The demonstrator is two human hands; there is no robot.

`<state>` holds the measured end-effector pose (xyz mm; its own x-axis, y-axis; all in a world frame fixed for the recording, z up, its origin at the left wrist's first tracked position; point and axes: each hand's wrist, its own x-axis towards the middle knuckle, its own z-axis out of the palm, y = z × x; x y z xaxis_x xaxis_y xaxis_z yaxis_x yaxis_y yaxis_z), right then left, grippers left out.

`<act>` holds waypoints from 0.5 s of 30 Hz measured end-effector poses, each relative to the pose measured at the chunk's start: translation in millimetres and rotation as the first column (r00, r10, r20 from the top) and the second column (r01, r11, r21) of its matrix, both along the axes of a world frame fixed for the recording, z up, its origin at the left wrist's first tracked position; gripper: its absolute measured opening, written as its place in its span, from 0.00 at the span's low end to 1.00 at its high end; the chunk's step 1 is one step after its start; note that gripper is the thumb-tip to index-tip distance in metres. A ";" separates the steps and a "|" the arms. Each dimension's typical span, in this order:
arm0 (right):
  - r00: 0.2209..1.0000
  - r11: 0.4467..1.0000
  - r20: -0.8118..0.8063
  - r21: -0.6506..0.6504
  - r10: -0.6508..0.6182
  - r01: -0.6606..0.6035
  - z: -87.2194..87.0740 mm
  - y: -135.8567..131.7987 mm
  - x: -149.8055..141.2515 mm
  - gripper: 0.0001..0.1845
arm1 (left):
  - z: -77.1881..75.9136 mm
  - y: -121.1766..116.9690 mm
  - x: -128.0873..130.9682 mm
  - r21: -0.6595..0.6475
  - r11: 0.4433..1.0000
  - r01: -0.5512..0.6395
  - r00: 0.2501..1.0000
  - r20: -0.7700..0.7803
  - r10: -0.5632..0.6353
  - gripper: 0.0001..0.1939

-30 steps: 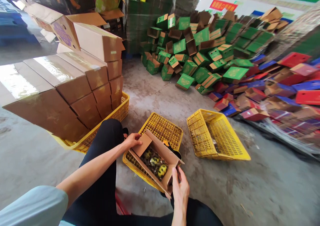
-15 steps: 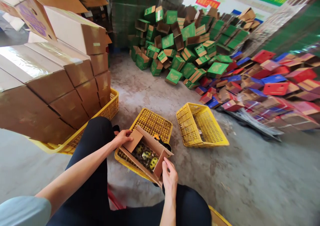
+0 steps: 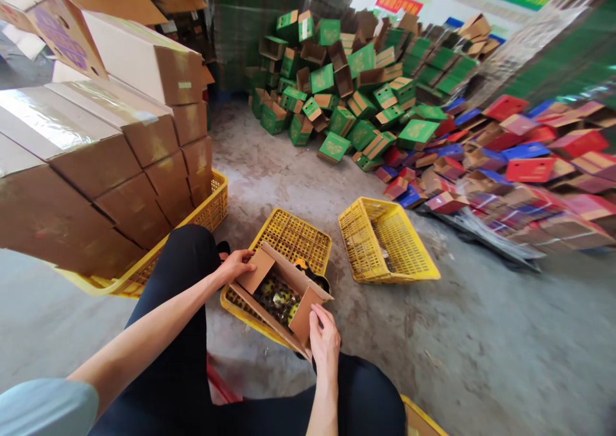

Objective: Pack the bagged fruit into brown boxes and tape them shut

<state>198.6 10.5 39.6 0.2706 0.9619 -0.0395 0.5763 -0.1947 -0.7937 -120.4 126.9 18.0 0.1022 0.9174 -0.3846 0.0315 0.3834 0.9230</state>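
A small open cardboard box [image 3: 291,274] rests tilted across a yellow plastic crate [image 3: 301,234], between my knees. Inside lie several round yellow-green pieces with dark spots [image 3: 282,298], some under shiny clear wrap; their kind I cannot make out. My left hand [image 3: 235,266] holds the left end, thumb and fingers closed at the left end flap [image 3: 257,272], which is folded inward. At the opposite end, my right hand [image 3: 325,332] has its bent fingers and thumb on the right end flap [image 3: 304,314], which leans inward over the contents. The long side flaps stand up.
Behind the box is a partly hidden black and orange object [image 3: 317,280]. Another yellow crate [image 3: 389,243] lies to the right. Stacked brown cartons [image 3: 96,166] stand in a yellow crate on the left. Green boxes [image 3: 334,147] and red and blue boxes [image 3: 529,169] are heaped beyond.
The right end flap has tipped further inward, pushed by my right hand, and covers more of the contents. My right hand has shifted slightly left. My left hand has stayed in place.
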 end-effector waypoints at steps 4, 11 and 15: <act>0.997 0.999 0.073 0.018 0.027 -0.029 -2.3 -0.5 -0.5 0.29 | -0.1 0.2 0.5 -0.017 1.000 -0.016 1.000 -0.010 0.016 0.31; 0.973 0.995 0.213 0.014 0.090 -0.095 -6.9 -0.3 2.7 0.24 | 4.8 -0.9 -0.9 0.005 1.000 0.003 1.000 -0.024 -0.003 0.28; 0.950 0.979 0.239 -0.017 0.202 -0.204 -5.1 -1.3 13.3 0.27 | 6.1 -0.9 -0.9 -0.012 1.000 0.006 1.000 -0.011 -0.006 0.30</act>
<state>211.9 9.2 34.5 0.0699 0.9975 0.0100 0.7757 -0.0481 -0.6292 -121.3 125.9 24.1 0.1034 0.9122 -0.3965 0.0440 0.3941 0.9180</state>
